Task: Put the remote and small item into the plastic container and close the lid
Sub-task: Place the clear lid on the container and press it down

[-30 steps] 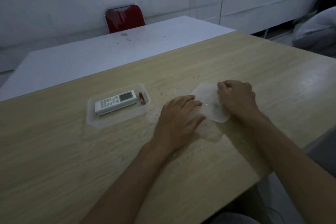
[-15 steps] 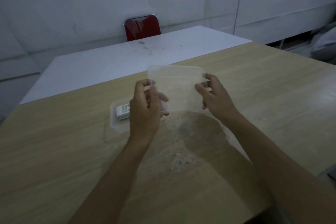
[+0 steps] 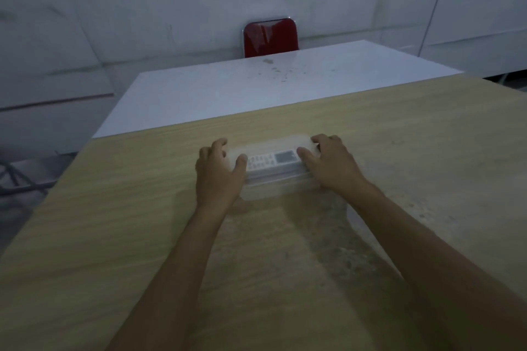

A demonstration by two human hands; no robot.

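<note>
A clear plastic container (image 3: 273,188) sits on the wooden table (image 3: 114,236) with its clear lid (image 3: 273,144) lying on top. Through the lid I see the white remote (image 3: 272,161) inside. The small item is hidden under my right hand. My left hand (image 3: 219,174) grips the lid's left end, thumb on top and fingers curled over the far edge. My right hand (image 3: 328,162) grips the lid's right end the same way.
A white table (image 3: 256,88) butts against the far edge of the wooden one. A red chair (image 3: 271,37) stands behind it at the grey wall. The wooden table's left edge runs diagonally at the left.
The lid lay on the table under both hands, then rose in front of me, and now rests on the container. Both hands moved onto the container's ends.
</note>
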